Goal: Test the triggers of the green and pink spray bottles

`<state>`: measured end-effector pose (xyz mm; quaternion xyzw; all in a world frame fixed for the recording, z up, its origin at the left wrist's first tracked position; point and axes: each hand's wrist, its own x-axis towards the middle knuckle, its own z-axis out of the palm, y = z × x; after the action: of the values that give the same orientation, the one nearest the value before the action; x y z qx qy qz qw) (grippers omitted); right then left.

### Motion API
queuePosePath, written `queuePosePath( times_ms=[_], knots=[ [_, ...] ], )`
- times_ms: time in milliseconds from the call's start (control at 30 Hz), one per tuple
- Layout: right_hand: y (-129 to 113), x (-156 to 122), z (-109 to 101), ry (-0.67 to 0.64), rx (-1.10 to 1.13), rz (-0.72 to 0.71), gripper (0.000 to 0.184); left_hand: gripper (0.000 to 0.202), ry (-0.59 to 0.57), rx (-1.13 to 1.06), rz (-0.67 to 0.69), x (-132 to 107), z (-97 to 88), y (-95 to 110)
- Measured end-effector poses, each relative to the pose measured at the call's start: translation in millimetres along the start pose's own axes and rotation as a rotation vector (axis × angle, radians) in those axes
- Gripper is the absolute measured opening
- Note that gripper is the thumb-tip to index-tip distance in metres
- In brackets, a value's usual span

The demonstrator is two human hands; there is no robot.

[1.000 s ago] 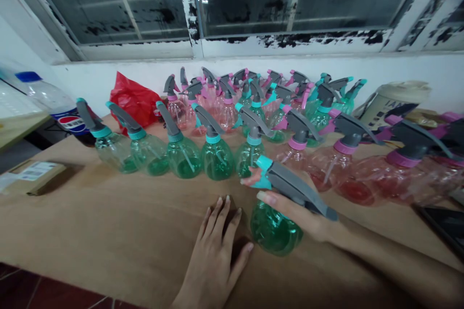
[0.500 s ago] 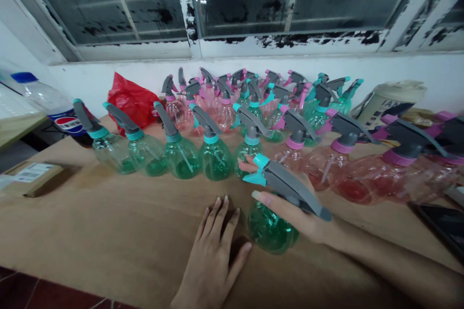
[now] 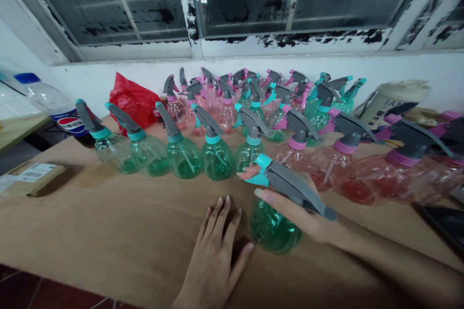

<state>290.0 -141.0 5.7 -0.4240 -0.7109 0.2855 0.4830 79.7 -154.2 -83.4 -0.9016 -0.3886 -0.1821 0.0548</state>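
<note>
My right hand (image 3: 300, 215) grips the grey and teal spray head of a green spray bottle (image 3: 274, 228), which stands on the brown table (image 3: 108, 222) in front of me. One finger hooks the teal trigger near the nozzle. My left hand (image 3: 215, 251) lies flat and open on the table just left of that bottle, fingers spread, holding nothing. Beyond them runs a row of green spray bottles (image 3: 183, 154), continued to the right by pink spray bottles (image 3: 326, 164).
More pink and green bottles (image 3: 253, 91) crowd the back by the white wall. A red plastic bag (image 3: 132, 99), a Pepsi bottle (image 3: 54, 104) and a small cardboard box (image 3: 32, 177) sit at left. A beige container (image 3: 389, 99) and a dark flat object (image 3: 447, 224) are at right.
The bottle in my right hand lifted and tilted slightly, then settled back. My left hand stayed flat on the table.
</note>
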Motion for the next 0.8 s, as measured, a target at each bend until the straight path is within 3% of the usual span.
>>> queuePosePath(
  times_ms=[167, 400, 533, 700, 800],
  knots=[
    [3.2, 2.8, 0.0, 0.013, 0.025, -0.083, 0.015, 0.051, -0.002, 0.015, 0.013, 0.2, -0.7, -0.3],
    [4.8, 3.9, -3.3, -0.019, 0.049, -0.04, 0.02, 0.051, 0.001, 0.012, 0.011, 0.1, -0.3, -0.5],
    [4.9, 2.1, -4.9, -0.005, 0.037, -0.042, 0.034, 0.055, 0.002, 0.0, -0.003, -0.2, -1.5, 0.2],
    [4.0, -0.2, -1.6, -0.012, 0.086, -0.044, 0.039, 0.065, 0.017, -0.077, -0.022, -0.9, -1.5, 0.8],
    [-0.4, 1.2, 5.9, -0.027, 0.142, -0.075, 0.035, 0.085, 0.016, -0.13, -0.025, -3.6, -5.8, 2.2]
  ],
)
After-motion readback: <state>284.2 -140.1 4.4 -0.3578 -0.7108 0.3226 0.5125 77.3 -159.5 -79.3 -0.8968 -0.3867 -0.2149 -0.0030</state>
